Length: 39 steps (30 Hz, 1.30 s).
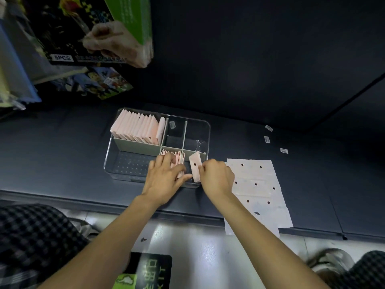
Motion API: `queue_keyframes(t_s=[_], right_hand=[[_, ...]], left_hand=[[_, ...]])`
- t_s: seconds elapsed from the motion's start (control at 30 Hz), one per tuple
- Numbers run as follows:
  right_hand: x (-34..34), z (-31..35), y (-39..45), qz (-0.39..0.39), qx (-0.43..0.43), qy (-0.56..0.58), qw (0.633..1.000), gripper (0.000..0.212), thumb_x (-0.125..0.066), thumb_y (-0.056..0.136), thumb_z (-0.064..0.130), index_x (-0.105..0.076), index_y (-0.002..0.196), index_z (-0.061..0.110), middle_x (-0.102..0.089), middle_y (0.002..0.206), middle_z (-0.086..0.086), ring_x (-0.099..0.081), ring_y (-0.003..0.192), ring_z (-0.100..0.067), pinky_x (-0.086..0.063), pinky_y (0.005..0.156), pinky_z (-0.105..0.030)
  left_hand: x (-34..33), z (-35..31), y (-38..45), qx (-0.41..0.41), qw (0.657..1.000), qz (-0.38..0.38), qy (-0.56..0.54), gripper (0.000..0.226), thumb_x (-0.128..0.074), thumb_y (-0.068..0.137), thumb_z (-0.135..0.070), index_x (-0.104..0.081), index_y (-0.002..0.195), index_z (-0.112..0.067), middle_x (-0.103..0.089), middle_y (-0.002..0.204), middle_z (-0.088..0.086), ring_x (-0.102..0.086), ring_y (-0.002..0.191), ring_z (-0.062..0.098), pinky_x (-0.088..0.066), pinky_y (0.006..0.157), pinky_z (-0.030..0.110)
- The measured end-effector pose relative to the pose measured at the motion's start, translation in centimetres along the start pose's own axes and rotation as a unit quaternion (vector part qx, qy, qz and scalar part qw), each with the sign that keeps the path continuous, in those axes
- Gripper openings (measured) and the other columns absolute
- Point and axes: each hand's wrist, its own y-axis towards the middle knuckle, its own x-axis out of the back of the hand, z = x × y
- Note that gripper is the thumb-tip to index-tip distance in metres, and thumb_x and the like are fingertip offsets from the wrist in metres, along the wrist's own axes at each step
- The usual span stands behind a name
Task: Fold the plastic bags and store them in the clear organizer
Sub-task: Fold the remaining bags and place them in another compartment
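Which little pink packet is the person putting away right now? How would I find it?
Find the clear organizer on the dark tabletop. At its near right corner, the right hand pinches one folded bag, pale pink with a dark dot. Unlike the folded bags packed in rows, it stands alone, tilted, above the rim, while the left hand rests on the short row beside it.

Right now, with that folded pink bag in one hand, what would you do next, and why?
Probably lower the folded bag into the gap beside the short row of folded bags in the clear organizer. The right hand pinches it just above that front compartment, while the left hand presses the row aside, leaving room.
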Motion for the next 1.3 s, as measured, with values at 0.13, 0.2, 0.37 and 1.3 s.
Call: queue_keyframes(t_s=[0.13, 0.2, 0.37, 1.3], right_hand=[[-1.2, 1.2, 0.4, 0.028, -0.019, 0.003, 0.999, 0.025, -0.049, 0.095, 0.028, -0.069, 0.094, 0.014, -0.069, 0.095, -0.010, -0.063, 0.088, -0.031, -0.035, 0.060, -0.027], [-1.9, 1.5, 0.3, 0.039, -0.014, 0.010, 0.999, 0.028, -0.046, 0.097, 0.031, -0.069, 0.097, 0.015, -0.068, 0.098, -0.010, -0.063, 0.092, -0.033, -0.036, 0.062, -0.028], [-3.2, 1.4, -0.8, 0.045, 0.021, 0.014, 0.999, 0.028, -0.039, 0.095, 0.019, -0.065, 0.104, 0.017, -0.067, 0.100, -0.013, -0.061, 0.093, -0.036, -0.035, 0.065, -0.031], [-4.0, -25.7, -9.2, 0.125, 0.170, 0.044, 0.976, 0.062, -0.064, 0.086, 0.015, -0.039, 0.142, 0.029, -0.026, 0.151, 0.017, -0.026, 0.140, -0.006, -0.025, 0.110, -0.016]], left_hand=[[-0.1, 0.1, -0.1, 0.018, 0.999, -0.011, -0.041, 0.036, -0.048, 0.090, -0.053, -0.070, 0.099, -0.026, -0.051, 0.106, 0.003, -0.045, 0.101, 0.025, -0.033, 0.081, 0.038], [0.0, 0.1, -0.1, 0.031, 0.996, -0.019, -0.079, 0.045, -0.038, 0.090, -0.055, -0.070, 0.104, -0.027, -0.052, 0.105, 0.003, -0.046, 0.099, 0.025, -0.033, 0.082, 0.038], [0.4, 0.0, -0.2, 0.013, 0.996, -0.015, -0.089, 0.049, -0.025, 0.091, -0.053, -0.065, 0.115, -0.038, -0.052, 0.107, 0.001, -0.044, 0.099, 0.023, -0.031, 0.081, 0.035], [-1.6, -9.5, -1.7, -0.179, 0.973, 0.077, -0.126, 0.038, -0.064, 0.087, -0.036, -0.063, 0.119, -0.015, -0.059, 0.111, 0.005, -0.056, 0.101, 0.024, -0.051, 0.080, 0.036]])
